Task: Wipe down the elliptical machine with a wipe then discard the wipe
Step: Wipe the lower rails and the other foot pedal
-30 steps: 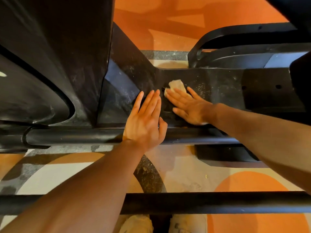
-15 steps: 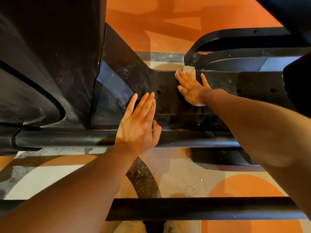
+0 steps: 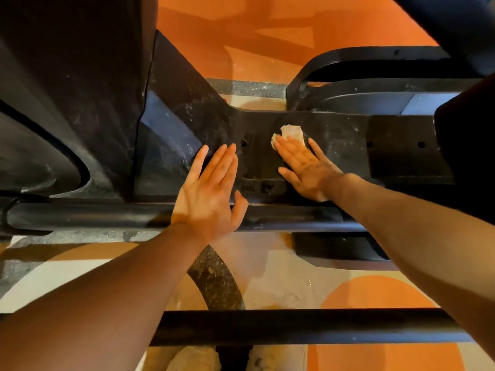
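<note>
The elliptical machine's black base frame (image 3: 348, 140) runs across the middle of the view, dusty and scuffed. A crumpled white wipe (image 3: 292, 132) lies on it under the fingertips of my right hand (image 3: 305, 167), which presses it flat with straight fingers. My left hand (image 3: 209, 194) rests flat on the frame just to the left, fingers straight, its heel over a black rail tube (image 3: 93, 216). A small hole in the frame shows between the two hands.
The machine's big black housing (image 3: 75, 89) fills the left. A black pedal arm (image 3: 375, 65) curves at the upper right. A second black bar (image 3: 294, 326) crosses near the bottom, above my light shoes (image 3: 192, 358). Orange, cream and grey patterned floor lies around.
My right hand slid the wipe out to the frame's far edge, then drew it back toward me to the frame's middle. My left hand stayed flat in place.
</note>
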`<act>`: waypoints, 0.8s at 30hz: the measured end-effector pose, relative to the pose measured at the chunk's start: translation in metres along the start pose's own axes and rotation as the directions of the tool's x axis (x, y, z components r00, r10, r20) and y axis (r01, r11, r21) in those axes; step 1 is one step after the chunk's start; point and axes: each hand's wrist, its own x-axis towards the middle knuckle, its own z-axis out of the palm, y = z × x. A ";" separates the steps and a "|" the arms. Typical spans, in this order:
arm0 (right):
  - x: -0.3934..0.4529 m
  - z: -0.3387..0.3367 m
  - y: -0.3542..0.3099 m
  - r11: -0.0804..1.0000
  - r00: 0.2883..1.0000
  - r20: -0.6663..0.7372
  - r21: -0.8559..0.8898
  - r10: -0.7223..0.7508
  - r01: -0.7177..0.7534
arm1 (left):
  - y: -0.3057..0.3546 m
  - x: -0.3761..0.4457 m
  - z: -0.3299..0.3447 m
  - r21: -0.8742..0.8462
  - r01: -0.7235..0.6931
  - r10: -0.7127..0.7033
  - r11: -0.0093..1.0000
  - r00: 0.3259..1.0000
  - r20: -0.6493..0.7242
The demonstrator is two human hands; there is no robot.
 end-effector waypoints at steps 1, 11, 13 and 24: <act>0.004 -0.001 0.000 0.999 0.999 -0.019 0.011 0.033 -0.032 | 0.000 0.000 0.000 0.004 -0.003 0.003 1.000 1.000 0.002; 0.011 -0.008 0.004 0.972 0.979 0.026 0.121 0.201 -0.203 | -0.001 0.001 -0.001 0.020 -0.001 0.000 1.000 0.999 0.038; -0.006 -0.004 0.004 0.996 0.997 0.058 0.071 0.054 -0.058 | 0.000 0.001 -0.002 0.016 -0.006 0.006 1.000 0.999 0.044; 0.024 -0.016 0.021 0.934 0.945 0.036 0.148 0.324 -0.326 | 0.000 0.002 -0.001 0.027 -0.013 0.011 1.000 0.998 0.054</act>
